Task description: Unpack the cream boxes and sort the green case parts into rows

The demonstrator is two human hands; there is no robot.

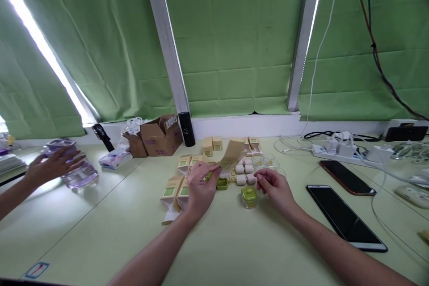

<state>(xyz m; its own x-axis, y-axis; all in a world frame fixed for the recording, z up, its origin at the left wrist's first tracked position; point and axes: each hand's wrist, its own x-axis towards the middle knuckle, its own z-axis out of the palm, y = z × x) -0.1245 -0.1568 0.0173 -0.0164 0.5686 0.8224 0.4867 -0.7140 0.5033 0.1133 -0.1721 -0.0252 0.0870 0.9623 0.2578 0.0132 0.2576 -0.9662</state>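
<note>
My left hand (203,187) pinches a piece of brown kraft card (231,154) that looks like a flat or unfolded small box. My right hand (275,187) has thumb and fingers pressed together; whatever they hold, if anything, is too small to make out. Just left of its fingertips stands a small clear container with a green lid (249,197). Between the hands lie white rolls (241,179) and a green lid or cup (221,183). Clear containers (264,161) sit behind the right hand. Kraft boxes with green labels (170,191) stand beside and behind the left hand.
Two phones (345,216) lie at the right, near a power strip (348,149) and loose cables. Along the back left are a cardboard box (162,136), a black cylinder (187,129) and a tissue pack (115,159). Another person's hand (55,165) touches a purple-tinted clear container (80,174).
</note>
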